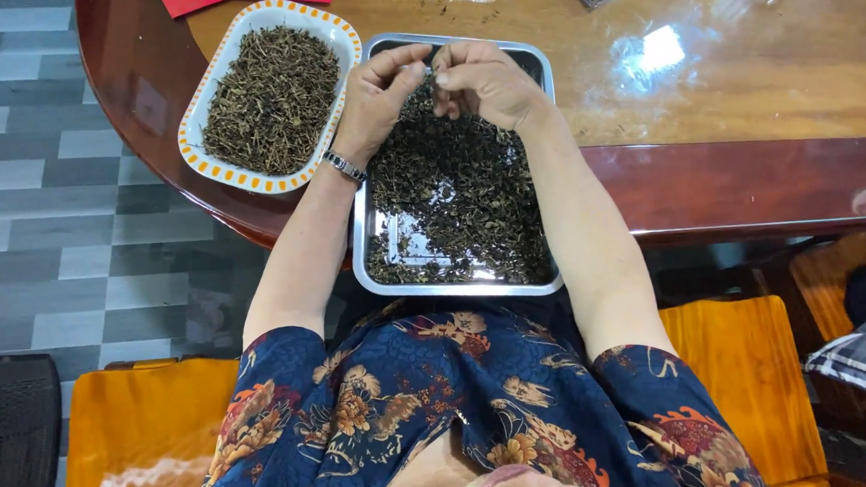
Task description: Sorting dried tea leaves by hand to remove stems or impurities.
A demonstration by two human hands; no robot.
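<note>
Over the steel tray point(383, 277), toward its twelve o'clock edge, my left hand point(379, 91) and right hand point(488, 80) pinch one small dried leaf bit point(429, 71) between narrowed fingertips. Best I pull gently, keeping crumbs falling onto the leaf pile point(455, 192).

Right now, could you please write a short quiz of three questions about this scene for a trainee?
1. True or false: both hands work above the metal tray.
2. Which wrist wears the watch? A) left B) right
3. Fill in: the oval dish has an orange-and-____ rim.

Key:
1. True: the left hand and right hand meet above the dried leaves.
2. A
3. white
</note>
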